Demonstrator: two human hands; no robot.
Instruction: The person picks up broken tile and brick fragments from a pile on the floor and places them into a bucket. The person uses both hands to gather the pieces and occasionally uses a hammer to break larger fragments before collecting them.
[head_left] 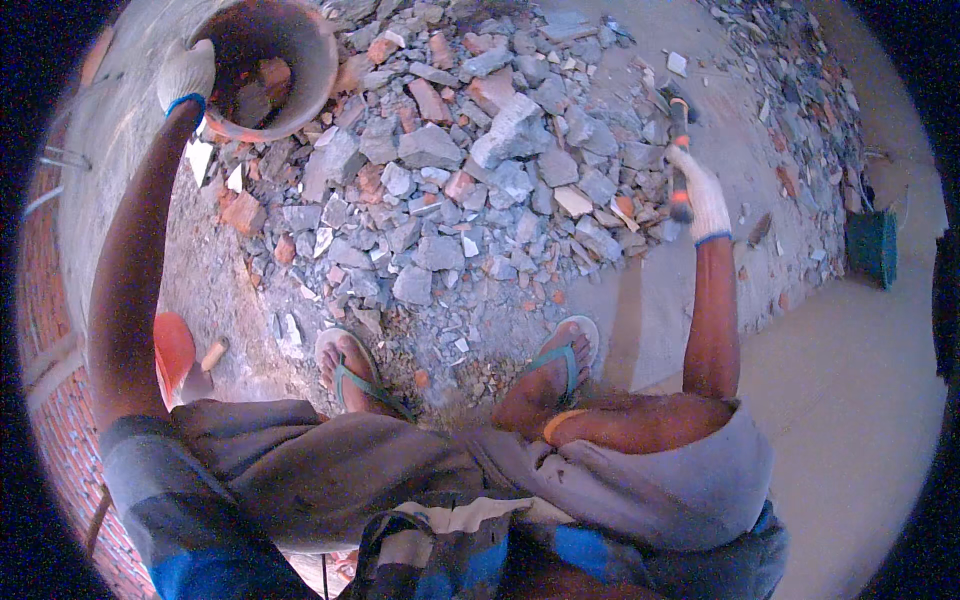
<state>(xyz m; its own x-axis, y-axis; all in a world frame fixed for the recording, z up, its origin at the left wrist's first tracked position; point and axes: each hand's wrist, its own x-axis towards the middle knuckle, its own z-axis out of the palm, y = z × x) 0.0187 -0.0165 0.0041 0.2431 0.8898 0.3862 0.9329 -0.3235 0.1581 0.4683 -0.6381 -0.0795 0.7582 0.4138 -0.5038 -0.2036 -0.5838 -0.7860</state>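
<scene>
Head view: rubble [470, 170] is heaped mid-frame, above the sandalled feet.
Left hand [186, 75]: gloved fingers clenched on the bucket [300, 50] rim, upper left, tipped toward the heap.
Right hand [703, 200]: hammer [680, 150] grasped by its handle, right of the heap.

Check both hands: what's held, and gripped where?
Left hand grips the bucket by its rim; broken brick pieces lie inside. Right hand holds a hammer by its handle, head pointing away over the rubble pile.

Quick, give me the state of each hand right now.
Left hand: gloved, closed on the rim of the bucket of rubble.
Right hand: gloved, closed around the hammer handle.
</scene>
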